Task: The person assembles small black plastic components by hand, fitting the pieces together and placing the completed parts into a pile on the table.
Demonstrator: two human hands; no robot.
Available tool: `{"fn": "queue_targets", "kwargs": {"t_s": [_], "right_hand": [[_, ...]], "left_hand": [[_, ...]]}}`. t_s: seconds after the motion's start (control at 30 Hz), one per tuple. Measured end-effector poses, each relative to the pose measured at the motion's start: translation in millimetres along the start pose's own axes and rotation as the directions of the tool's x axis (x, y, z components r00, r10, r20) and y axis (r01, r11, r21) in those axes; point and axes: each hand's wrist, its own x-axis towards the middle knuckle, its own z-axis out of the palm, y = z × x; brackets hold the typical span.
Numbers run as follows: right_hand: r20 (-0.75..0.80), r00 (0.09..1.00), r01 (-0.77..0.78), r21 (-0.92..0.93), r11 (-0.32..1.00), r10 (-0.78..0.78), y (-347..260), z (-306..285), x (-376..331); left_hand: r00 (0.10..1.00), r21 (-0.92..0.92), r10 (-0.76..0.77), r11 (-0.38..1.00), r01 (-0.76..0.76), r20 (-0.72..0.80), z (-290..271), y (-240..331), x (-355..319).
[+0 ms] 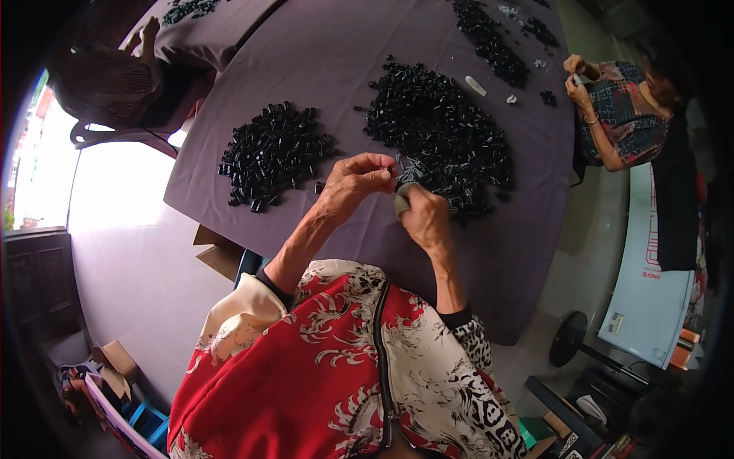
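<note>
My left hand [353, 186] pinches a small black plastic piece [391, 170] between thumb and fingertips, above the cloth-covered table [367, 229]. Close beside it, my right hand [428, 219] is closed, with a greyish-green thing [403, 198] at its thumb and fingers. Whether that is a finger cover or a held tool I cannot make out. Just beyond the hands spreads a big heap of small black pieces [443, 126], with thin pale trimmings [413, 167] on its near edge. To the left lies a smaller pile of shiny black pieces [275, 153].
More black pieces [493, 42] lie farther back, near a white blade-shaped thing [475, 86] and a small white bit [511, 99]. A co-worker [623, 115] is at the right edge, and another person [115, 84] at the far left. A cardboard box [218, 256] stands below the table's left edge.
</note>
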Motion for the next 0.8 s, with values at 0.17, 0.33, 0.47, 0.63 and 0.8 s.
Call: {"fn": "queue_targets", "kwargs": {"t_s": [0.17,0.33,0.47,0.63,0.8], "right_hand": [[-0.112,0.992,-0.037,0.197,0.980,0.060,-8.0,-32.8,9.1],[-0.144,0.988,0.070,0.035,0.997,-0.064,-11.0,-47.3,16.9],[-0.088,0.987,0.130,-0.069,0.989,-0.136,-11.6,-48.0,18.1],[-0.186,0.979,0.082,-0.027,0.996,-0.085,-9.7,-43.4,14.9],[-0.294,0.954,-0.016,0.128,0.992,0.053,-13.3,-33.7,9.6]], "left_hand": [[0.999,-0.005,0.015,1.000,-0.015,0.044,2.6,-2.7,0.8],[0.996,0.093,0.054,0.994,-0.060,0.070,19.0,-1.4,-0.9],[0.994,0.170,0.072,0.982,-0.086,0.086,21.4,-0.4,-2.0],[0.996,0.104,0.090,0.990,-0.091,0.016,32.2,-2.0,2.3],[0.994,0.019,0.108,0.994,-0.108,-0.032,37.1,-0.5,1.6]]}}
